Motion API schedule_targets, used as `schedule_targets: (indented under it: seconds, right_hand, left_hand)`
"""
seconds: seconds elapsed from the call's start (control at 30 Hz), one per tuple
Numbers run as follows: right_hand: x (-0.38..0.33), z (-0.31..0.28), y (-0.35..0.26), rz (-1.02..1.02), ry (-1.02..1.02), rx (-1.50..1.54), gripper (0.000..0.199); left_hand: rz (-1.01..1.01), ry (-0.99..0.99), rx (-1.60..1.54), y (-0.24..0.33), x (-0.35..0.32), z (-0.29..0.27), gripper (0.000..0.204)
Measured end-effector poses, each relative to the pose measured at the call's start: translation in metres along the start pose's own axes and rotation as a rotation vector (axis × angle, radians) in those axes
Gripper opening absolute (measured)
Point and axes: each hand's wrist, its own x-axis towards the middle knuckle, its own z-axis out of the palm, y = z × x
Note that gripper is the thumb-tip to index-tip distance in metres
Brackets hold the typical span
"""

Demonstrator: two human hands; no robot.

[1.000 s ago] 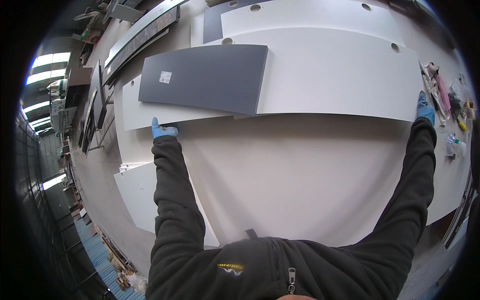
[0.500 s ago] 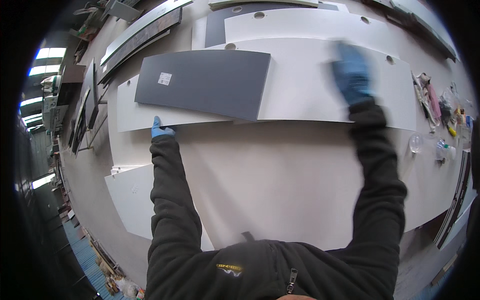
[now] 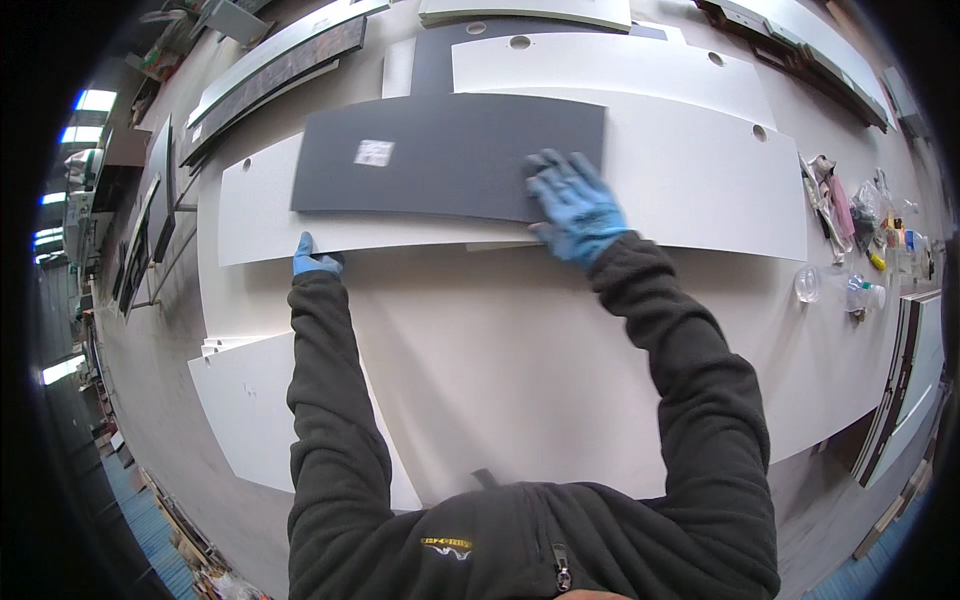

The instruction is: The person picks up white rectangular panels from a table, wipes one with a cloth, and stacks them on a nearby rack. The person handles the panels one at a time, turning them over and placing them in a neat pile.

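Observation:
A dark grey rectangular panel (image 3: 440, 160) with a small white label lies on a long white panel (image 3: 690, 185) on the workbench. My right hand (image 3: 572, 205), in a blue glove, lies flat with fingers spread on the dark panel's near right corner. My left hand (image 3: 315, 260), also blue-gloved, grips the near edge of the white panel below the dark panel's left end. A large off-white board (image 3: 500, 370) lies between my arms, nearest to me.
More white panels with round holes (image 3: 610, 65) lie behind. Dark and white strips (image 3: 270, 60) stack at the far left. Clear plastic bottles (image 3: 840, 290) and small bags (image 3: 870, 210) sit at the right. Another white board (image 3: 245, 410) lies at my lower left.
My right hand has swept from the far right end of the white panel leftward onto the dark panel's right corner. My left hand stays in place on the edge.

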Motion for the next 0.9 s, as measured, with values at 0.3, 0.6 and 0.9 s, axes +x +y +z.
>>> schedule_targets:
  seconds: [0.3, 0.6, 0.9]
  right_hand:
    - [-0.137, -0.05, 0.124, 0.065, 0.091, -0.027, 0.061]
    - [-0.194, -0.05, 0.149, 0.153, 0.099, -0.251, 0.057]
    - [-0.163, 0.0, -0.183, 0.106, 0.315, 0.856, 0.053]
  left_hand:
    - [-0.137, -0.02, 0.074, 0.001, -0.001, -0.008, 0.037]
    - [0.116, -0.093, 0.391, 0.007, -0.192, -0.042, 0.055]
    - [0.577, 0.35, 0.494, 0.129, -0.345, -0.261, 0.037]
